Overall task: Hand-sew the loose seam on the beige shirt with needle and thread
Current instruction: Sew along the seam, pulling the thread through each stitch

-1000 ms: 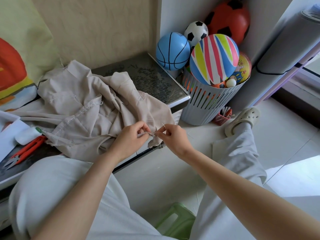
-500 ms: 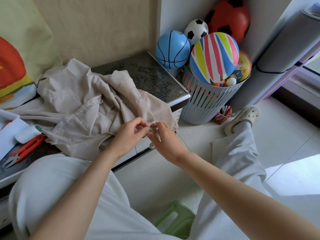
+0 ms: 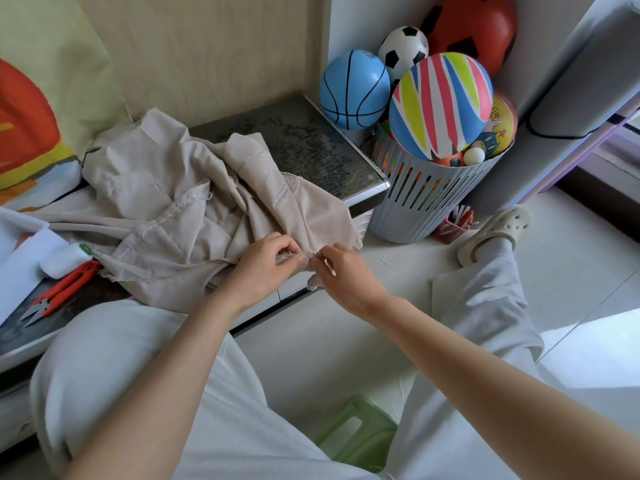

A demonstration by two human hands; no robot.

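The beige shirt (image 3: 166,209) was heaped on the worktop (image 3: 311,147), and one fold of it was drawn over the front edge, close to the right front corner. The loose seam (image 3: 300,255) was held there, just in front of that edge. Its long axis was laid nearly parallel to the front edge, from left to right, between the two hands.

The left hand (image 3: 265,268) was closed in a pinch on the left end of this short stretch, with thumb and forefinger pressed together over the seam. The right hand (image 3: 343,271) was placed at the right end. Its fingertips were curled together on a thin bright line that was taken to be the needle (image 3: 316,252); the thread could not be made out.

The two hands were brought almost into contact at the seam, so neither could be called clearly nearer. It was judged that the next stitch would have to be pushed leftward, along the seam and toward the left pinch, with the fabric stretched on that same axis.
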